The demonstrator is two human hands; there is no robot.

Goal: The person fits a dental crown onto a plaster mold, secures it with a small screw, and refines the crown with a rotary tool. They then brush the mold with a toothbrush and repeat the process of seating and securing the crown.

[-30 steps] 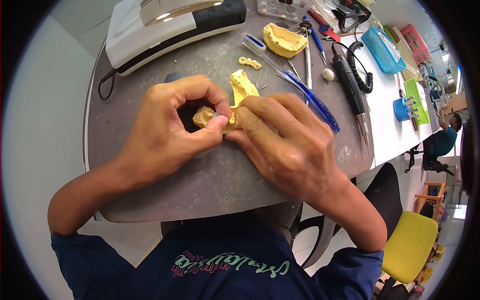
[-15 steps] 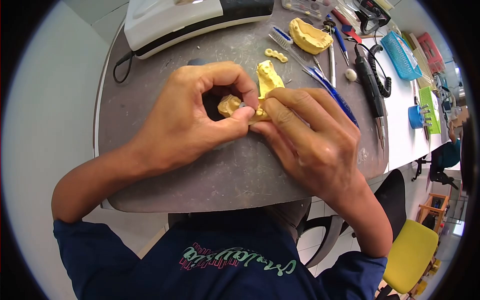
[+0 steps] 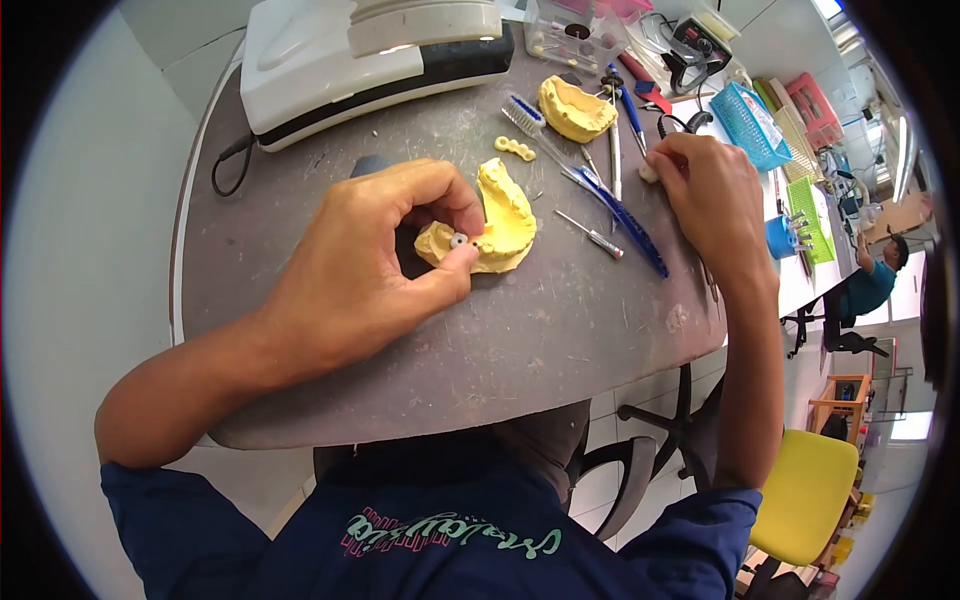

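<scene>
My left hand [image 3: 385, 270] rests at the left end of a yellow dental cast [image 3: 512, 222]. Its thumb and forefinger pinch a small whitish dental piece with a hole [image 3: 459, 240] against the cast; the fingertips partly hide their contact. Out to the right, my right hand [image 3: 708, 185] has its fingers closed at a small white ball [image 3: 648, 173], which shows at the fingertips. Between the hands lie a thin metal hand tool [image 3: 592, 236] and a blue toothbrush [image 3: 625, 222]. Behind the cast sits a cream-coloured dental bridge [image 3: 515, 149].
A second dental cast [image 3: 577, 108] stands at the back, beside a clear plastic box [image 3: 575, 35]. The white-and-black machine [image 3: 350, 75] fills the back left. Blue basket [image 3: 748, 125] and blue bur holder [image 3: 785, 236] stand right. A person [image 3: 870, 290] sits far right.
My right hand has left the cast and moved right to the white ball. The thin metal tool now shows on the table. My left hand keeps its pinch at the cast; the view has shifted.
</scene>
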